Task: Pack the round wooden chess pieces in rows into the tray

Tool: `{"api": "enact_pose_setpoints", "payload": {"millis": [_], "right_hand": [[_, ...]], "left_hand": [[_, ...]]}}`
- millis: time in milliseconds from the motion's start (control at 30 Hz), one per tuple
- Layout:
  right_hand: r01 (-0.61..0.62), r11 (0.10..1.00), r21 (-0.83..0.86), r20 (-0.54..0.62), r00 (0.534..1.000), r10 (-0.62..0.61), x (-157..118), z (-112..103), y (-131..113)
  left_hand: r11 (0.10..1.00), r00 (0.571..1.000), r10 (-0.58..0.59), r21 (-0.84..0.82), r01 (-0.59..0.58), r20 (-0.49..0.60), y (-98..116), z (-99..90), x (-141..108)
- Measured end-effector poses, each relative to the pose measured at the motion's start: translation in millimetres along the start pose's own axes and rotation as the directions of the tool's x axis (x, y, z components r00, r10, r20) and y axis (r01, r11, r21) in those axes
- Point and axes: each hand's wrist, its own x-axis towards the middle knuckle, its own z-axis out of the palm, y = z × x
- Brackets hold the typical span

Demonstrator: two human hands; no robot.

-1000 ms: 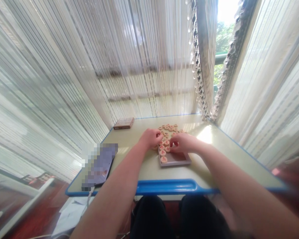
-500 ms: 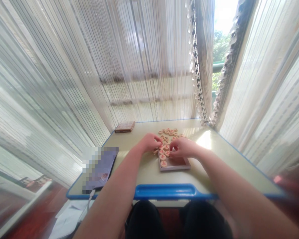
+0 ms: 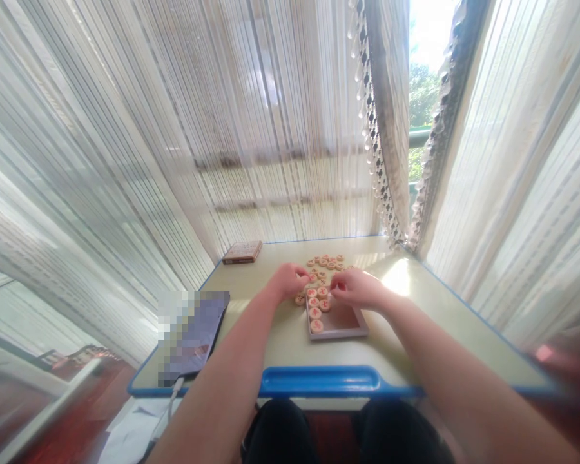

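A shallow open box [image 3: 339, 334] lies on the table with several round wooden pieces [image 3: 316, 326] along its left side and in its upper part. My left hand [image 3: 292, 280] is beyond the box's upper left corner, its fingers pinched at a round piece [image 3: 312, 278] with red marking. Over the box's upper right part is my right hand [image 3: 355, 287], fingers curled together near the pieces; what they hold, if anything, is hidden. More loose pieces [image 3: 331, 264] lie behind the box, and one [image 3: 299, 300] sits just left of it.
A tablet [image 3: 198, 338] with a cable lies on the left of the table [image 3: 251, 328]. A flat brown box [image 3: 242, 252] rests at the back left corner. The blue tray edge [image 3: 320, 381] runs along the front. Curtains [image 3: 290, 129] hang behind.
The view has tilted slightly, so the table sits lower. My right hand has drawn back a little from the pieces in the box, and my left hand has shifted slightly left.
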Motion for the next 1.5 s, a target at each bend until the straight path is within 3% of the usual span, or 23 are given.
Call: {"api": "enact_pose_setpoints", "payload": {"millis": [167, 300, 467, 633, 733, 833, 1033, 1267, 1500], "right_hand": [[-0.242, 0.970, -0.030, -0.219, 0.948, 0.230, 12, 4, 24], [-0.399, 0.900, -0.176, -0.153, 0.914, 0.376, 22, 7, 44], [-0.275, 0.954, -0.117, -0.051, 0.961, 0.271, 23, 15, 47], [-0.198, 0.976, -0.087, -0.143, 0.972, 0.184, 23, 18, 42], [-0.128, 0.985, -0.119, -0.097, 0.988, 0.117, 26, 16, 40], [-0.142, 0.980, -0.140, -0.021, 0.990, 0.140, 25, 10, 39], [-0.142, 0.979, -0.143, -0.032, 0.990, 0.139, 19, -2, 37], [-0.174, 0.980, -0.101, -0.072, 0.983, 0.167, 25, 8, 46], [-0.291, 0.957, -0.007, -0.104, 0.952, 0.289, 27, 10, 51]], "left_hand": [[0.994, 0.992, 0.035, 0.110, -0.022, -0.122, -9, 7.6, 4], [0.981, 0.985, 0.140, 0.146, -0.125, -0.102, -21, 12.0, 11], [0.948, 0.971, 0.240, 0.212, -0.238, 0.018, -31, 14.4, 18], [0.941, 0.968, 0.251, 0.239, -0.241, -0.012, -27, 15.0, 15], [0.947, 0.967, 0.255, 0.197, -0.254, 0.017, -24, 14.1, 13], [0.951, 0.980, 0.199, 0.238, -0.197, 0.015, -20, 11.2, 11], [0.942, 0.984, 0.179, 0.290, -0.170, -0.004, -11, 4.2, 5], [0.949, 0.990, 0.138, 0.287, -0.128, -0.013, -12, 4.4, 5], [0.938, 0.990, 0.139, 0.320, -0.134, 0.007, -15, 6.8, 7]]}}
